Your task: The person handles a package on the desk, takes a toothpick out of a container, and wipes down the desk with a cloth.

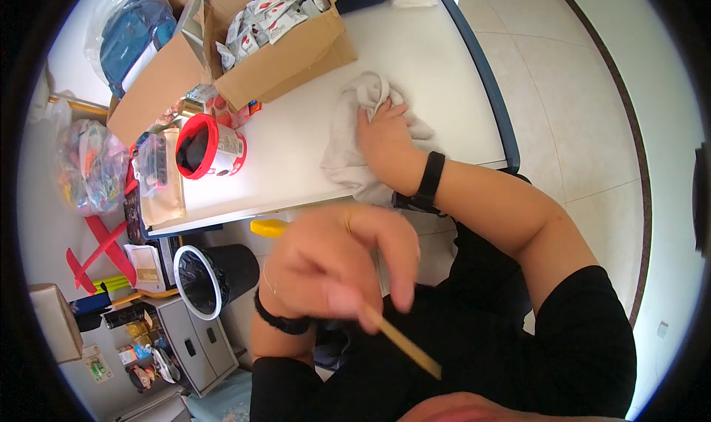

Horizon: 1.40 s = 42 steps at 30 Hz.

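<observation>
My left hand (326, 255), blurred by motion, is closed around a slender tool (407, 346) in the middle of the view. A flat tan strip of the tool points down and right, and a bright yellow end shows behind the hand; its exact kind is unclear. My right hand (389, 144), with a black band on the wrist, presses on a pale grey cloth (344, 144) on the white table (296, 151). Its fingers grip a bunched fold of the cloth, near the table's right edge.
An open cardboard box (296, 74) of small packets stands at the back. A red-rimmed tub (226, 149) is at the table's left. Below stands a black bin (233, 274) with a white rim. A red toy plane (104, 251) and drawers (196, 348) lie further left.
</observation>
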### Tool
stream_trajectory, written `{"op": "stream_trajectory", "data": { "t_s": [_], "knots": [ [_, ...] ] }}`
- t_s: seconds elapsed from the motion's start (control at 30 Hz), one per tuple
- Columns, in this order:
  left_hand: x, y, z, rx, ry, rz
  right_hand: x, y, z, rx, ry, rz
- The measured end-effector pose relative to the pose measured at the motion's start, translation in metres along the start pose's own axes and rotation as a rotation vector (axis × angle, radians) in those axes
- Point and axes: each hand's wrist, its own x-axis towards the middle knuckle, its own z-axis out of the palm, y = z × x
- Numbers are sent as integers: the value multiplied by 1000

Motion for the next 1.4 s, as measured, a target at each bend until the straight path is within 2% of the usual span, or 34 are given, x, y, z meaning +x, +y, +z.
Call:
{"op": "stream_trajectory", "data": {
  "t_s": [0.03, 0.1, 0.2, 0.27, 0.33, 0.67, 0.73, 0.8, 0.87, 0.9, 0.97, 1.0, 1.07, 1.17, 1.23, 1.3, 1.37, 1.4],
  "knots": [
    [2, 1, 1, -3, 3, 0, -1, 0, -2, -16, -30, -12],
    [6, 3, 0, -60, -257, 57, -3, 3, -8, 5, -45, -17],
    [7, 8, 3, -71, -287, 66, -3, 3, -8, 21, -53, -18],
    [3, 9, 3, -67, -281, 77, -2, 3, -7, 16, -49, -17],
    [-3, 9, 7, -93, -162, 45, 0, 1, -5, 15, -46, -2],
    [-8, 15, 8, -37, -147, 11, 1, 1, 2, 18, 65, 16],
    [-9, 11, 6, 192, 141, -155, -2, 4, -2, 27, 30, -21],
    [-4, -7, -14, 754, 192, -313, 6, 0, 8, 123, 47, 20],
    [-14, -38, -29, 1108, 274, -377, 10, -1, 12, 220, 62, 59],
    [-15, -42, -28, 1113, 277, -373, 8, 0, 11, 216, 68, 42],
    [-18, -47, -25, 1405, 422, -674, 5, 4, 10, 215, 82, 27],
    [-23, -52, -27, 1414, 420, -671, 3, 9, 7, 181, 100, -21],
    [-37, -65, -35, 1524, 372, -800, 2, 17, 2, 150, 121, -63],
    [-42, -80, -43, 1639, 301, -899, 7, 29, -4, 217, 60, -147],
    [-40, -88, -41, 1719, 298, -914, 6, 36, -5, 427, 98, -103],
    [-41, -98, -48, 1803, 289, -920, 14, 44, -1, 485, 137, -89],
    [-45, -115, -64, 2005, 381, -840, 22, 54, 3, 538, 173, -83],
    [-42, -114, -72, 2004, 393, -840, 28, 60, 5, 574, 175, -4]
  ]
}}
